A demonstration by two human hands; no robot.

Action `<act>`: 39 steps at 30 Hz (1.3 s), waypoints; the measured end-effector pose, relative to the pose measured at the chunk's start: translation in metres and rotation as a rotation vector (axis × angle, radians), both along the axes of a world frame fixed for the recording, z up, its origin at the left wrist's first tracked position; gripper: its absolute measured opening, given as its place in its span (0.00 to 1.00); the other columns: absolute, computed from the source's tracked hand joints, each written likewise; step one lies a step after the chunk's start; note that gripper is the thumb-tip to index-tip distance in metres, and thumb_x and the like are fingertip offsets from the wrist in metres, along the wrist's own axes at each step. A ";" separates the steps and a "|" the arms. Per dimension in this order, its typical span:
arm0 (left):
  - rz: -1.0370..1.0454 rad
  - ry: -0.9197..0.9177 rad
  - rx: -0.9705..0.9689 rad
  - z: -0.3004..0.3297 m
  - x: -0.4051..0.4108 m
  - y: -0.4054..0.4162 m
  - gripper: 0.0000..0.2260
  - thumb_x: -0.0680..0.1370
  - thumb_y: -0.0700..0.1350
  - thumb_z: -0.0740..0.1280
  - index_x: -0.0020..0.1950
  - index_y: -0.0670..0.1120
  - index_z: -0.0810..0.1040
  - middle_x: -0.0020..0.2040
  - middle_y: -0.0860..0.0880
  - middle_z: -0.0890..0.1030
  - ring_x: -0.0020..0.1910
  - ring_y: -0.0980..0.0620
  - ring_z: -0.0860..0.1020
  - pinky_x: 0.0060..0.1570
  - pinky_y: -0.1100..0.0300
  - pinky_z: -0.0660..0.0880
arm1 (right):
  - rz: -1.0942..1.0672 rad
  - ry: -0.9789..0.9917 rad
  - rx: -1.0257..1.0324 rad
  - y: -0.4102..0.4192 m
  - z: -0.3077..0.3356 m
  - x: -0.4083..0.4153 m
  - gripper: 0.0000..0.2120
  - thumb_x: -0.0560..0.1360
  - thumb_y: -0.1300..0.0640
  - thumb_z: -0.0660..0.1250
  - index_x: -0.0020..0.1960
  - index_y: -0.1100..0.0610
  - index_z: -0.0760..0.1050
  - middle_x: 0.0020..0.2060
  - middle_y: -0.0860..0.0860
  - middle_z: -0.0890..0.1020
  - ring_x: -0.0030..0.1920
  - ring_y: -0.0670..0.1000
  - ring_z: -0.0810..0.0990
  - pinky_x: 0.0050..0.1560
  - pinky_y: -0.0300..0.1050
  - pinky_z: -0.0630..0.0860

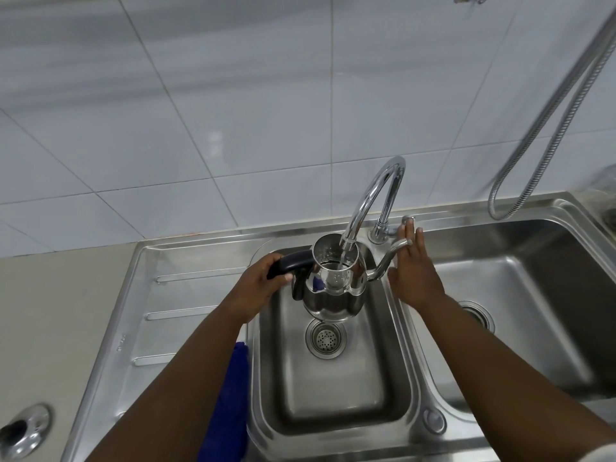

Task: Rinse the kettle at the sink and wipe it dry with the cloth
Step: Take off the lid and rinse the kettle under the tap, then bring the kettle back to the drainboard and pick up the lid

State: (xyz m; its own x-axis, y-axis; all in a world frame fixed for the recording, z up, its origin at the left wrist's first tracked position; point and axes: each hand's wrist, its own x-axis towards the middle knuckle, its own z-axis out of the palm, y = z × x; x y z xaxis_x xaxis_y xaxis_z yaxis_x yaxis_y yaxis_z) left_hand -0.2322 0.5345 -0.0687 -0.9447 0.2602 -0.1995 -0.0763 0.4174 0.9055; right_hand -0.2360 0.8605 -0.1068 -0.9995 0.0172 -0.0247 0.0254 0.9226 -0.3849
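A shiny steel kettle point(335, 288) with no lid hangs upright over the left basin of the sink point(333, 395). My left hand point(258, 288) is shut on its black handle. Water runs from the curved chrome tap point(373, 198) straight into the kettle's open top. My right hand point(413, 268) is stretched flat toward the tap lever point(407, 220), fingertips at it, just behind the kettle's thin spout point(391, 258). A blue cloth point(230, 405) lies on the drainboard beside the basin, partly under my left forearm.
The right basin point(533, 311) lies beyond the divider. A ribbed steel hose point(540, 128) loops down the tiled wall at the right. The kettle's steel lid with a black knob point(23, 431) lies on the grey counter at the lower left.
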 end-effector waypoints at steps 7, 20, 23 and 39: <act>0.007 0.003 0.012 0.001 -0.003 0.001 0.10 0.78 0.44 0.69 0.58 0.54 0.76 0.48 0.54 0.80 0.44 0.67 0.77 0.45 0.67 0.71 | 0.111 0.091 -0.092 0.014 0.013 -0.012 0.37 0.73 0.68 0.65 0.78 0.66 0.51 0.80 0.62 0.49 0.80 0.57 0.50 0.79 0.46 0.50; -0.002 0.007 0.052 0.009 0.018 -0.014 0.09 0.77 0.43 0.70 0.54 0.56 0.77 0.46 0.53 0.80 0.42 0.65 0.77 0.45 0.66 0.73 | -0.157 0.045 -0.939 -0.017 0.029 0.042 0.12 0.75 0.67 0.70 0.51 0.51 0.81 0.52 0.57 0.86 0.57 0.57 0.84 0.65 0.61 0.76; -0.003 0.015 0.031 0.014 0.031 -0.025 0.10 0.77 0.45 0.70 0.52 0.61 0.77 0.46 0.53 0.80 0.42 0.65 0.77 0.46 0.61 0.73 | -0.134 0.047 -0.908 -0.026 0.036 0.057 0.11 0.75 0.67 0.70 0.51 0.53 0.81 0.51 0.56 0.86 0.57 0.56 0.84 0.64 0.60 0.77; 0.071 0.033 0.009 0.052 0.119 -0.165 0.10 0.77 0.45 0.70 0.55 0.57 0.77 0.43 0.57 0.79 0.38 0.64 0.76 0.45 0.62 0.74 | 0.014 0.042 -0.865 -0.155 0.074 0.133 0.14 0.74 0.65 0.72 0.46 0.45 0.82 0.45 0.38 0.87 0.51 0.42 0.85 0.59 0.46 0.79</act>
State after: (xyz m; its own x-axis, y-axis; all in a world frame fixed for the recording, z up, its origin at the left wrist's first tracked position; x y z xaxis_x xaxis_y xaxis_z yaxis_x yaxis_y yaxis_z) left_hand -0.1131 0.3697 -0.0168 -0.9668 0.1943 -0.1662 -0.0756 0.4037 0.9118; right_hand -0.1034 0.7055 -0.0328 -0.9999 -0.0031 0.0140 -0.0143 0.3056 -0.9521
